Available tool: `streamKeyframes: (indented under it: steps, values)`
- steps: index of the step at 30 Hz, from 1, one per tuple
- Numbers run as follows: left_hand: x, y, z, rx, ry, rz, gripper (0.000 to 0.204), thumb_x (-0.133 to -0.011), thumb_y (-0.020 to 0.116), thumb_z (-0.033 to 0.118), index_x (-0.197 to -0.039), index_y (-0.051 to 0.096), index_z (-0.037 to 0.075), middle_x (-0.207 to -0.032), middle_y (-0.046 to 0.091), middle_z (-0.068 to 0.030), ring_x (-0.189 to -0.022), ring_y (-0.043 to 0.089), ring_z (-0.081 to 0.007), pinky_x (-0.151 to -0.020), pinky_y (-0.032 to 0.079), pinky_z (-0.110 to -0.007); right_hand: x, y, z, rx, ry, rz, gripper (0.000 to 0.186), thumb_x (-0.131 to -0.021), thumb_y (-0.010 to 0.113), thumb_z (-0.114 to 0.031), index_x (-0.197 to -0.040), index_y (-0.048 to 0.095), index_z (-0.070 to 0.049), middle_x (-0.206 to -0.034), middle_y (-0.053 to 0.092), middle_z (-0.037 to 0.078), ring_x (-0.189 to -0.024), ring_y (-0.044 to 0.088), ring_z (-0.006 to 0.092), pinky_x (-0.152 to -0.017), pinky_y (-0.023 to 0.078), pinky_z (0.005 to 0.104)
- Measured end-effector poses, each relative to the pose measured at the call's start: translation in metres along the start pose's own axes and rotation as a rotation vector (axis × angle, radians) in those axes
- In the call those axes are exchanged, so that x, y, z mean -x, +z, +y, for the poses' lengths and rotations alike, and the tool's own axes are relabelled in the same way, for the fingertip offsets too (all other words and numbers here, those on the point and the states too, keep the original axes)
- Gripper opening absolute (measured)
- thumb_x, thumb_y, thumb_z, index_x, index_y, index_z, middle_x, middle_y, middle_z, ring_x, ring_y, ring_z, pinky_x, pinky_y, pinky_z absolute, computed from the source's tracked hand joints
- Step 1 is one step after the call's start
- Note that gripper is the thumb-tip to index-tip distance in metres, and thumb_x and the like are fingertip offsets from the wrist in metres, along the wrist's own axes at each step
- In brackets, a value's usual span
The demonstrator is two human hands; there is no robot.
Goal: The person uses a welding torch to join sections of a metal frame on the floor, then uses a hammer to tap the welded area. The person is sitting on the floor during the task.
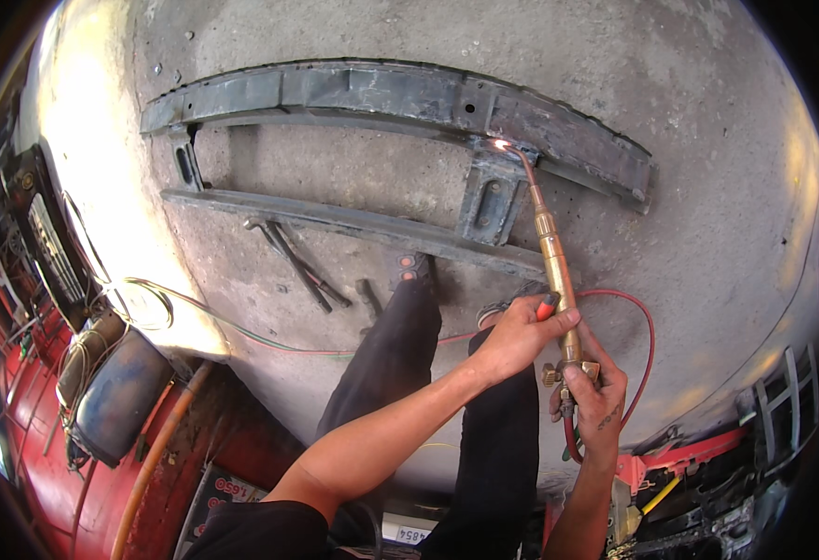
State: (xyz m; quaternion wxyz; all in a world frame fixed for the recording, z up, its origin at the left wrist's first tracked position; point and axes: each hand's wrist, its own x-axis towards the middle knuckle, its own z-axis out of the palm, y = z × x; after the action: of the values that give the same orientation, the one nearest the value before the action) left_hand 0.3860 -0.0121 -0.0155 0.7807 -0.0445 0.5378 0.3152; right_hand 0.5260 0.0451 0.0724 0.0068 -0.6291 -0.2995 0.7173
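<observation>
My right hand [599, 394] is closed round the valve end of a brass gas torch [555, 257]. Up and to the left, the torch's bent tip glows with a small bright flame [501, 145] at the lower edge of a long curved metal bumper beam [372, 89]. A bracket [492, 198] joins that beam to a straight metal bar [353, 220] just below the flame. My left hand [522, 334] is closed on a small orange object with a dark end [548, 306], possibly a lighter. Its thumb rests against the torch's brass body.
Tongs or long pliers [297, 266] and a hammer-like tool [367, 297] lie on the concrete floor. A red hose [650, 341] loops right of the torch; hoses cross left. A blue-grey tank [125, 397] stands among red vehicle parts. Metal parts [788, 401] crowd the lower right.
</observation>
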Motion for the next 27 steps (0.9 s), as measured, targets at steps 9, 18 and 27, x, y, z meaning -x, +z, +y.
streamKeyframes:
  steps: [9, 18, 27]
  values:
    - [-0.001, -0.002, -0.001, -0.019, -0.011, -0.005, 0.036, -0.102, 0.066, 0.038, -0.094, 0.067, 0.004, -0.068, 0.051, 0.0061, -0.058, 0.039, -0.0033, -0.049, 0.029, -0.025, -0.001, 0.0, 0.001, -0.005, 0.002, -0.005, 0.061, -0.089, 0.056, 0.001, -0.149, 0.049, -0.001, -0.088, 0.067, 0.011, -0.056, 0.061, 0.0127, -0.048, 0.049, 0.0256]
    - [0.001, -0.003, 0.002, -0.004, -0.007, -0.012, 0.035, -0.102, 0.065, 0.038, -0.094, 0.067, 0.004, -0.067, 0.05, 0.0063, -0.058, 0.039, -0.0033, -0.05, 0.029, -0.026, -0.001, 0.004, -0.002, 0.026, 0.005, 0.003, 0.061, -0.089, 0.055, -0.004, -0.15, 0.048, 0.001, -0.084, 0.065, 0.01, -0.055, 0.058, 0.0121, -0.047, 0.049, 0.0263]
    - [0.003, -0.004, 0.006, -0.039, -0.067, 0.01, 0.035, -0.1, 0.067, 0.034, -0.095, 0.068, -0.001, -0.079, 0.064, -0.0018, -0.078, 0.055, -0.0101, -0.074, 0.047, -0.032, 0.0, 0.003, 0.001, 0.018, -0.011, -0.005, 0.06, -0.093, 0.062, -0.012, -0.15, 0.047, 0.001, -0.085, 0.068, 0.012, -0.055, 0.059, 0.0122, -0.048, 0.049, 0.0261]
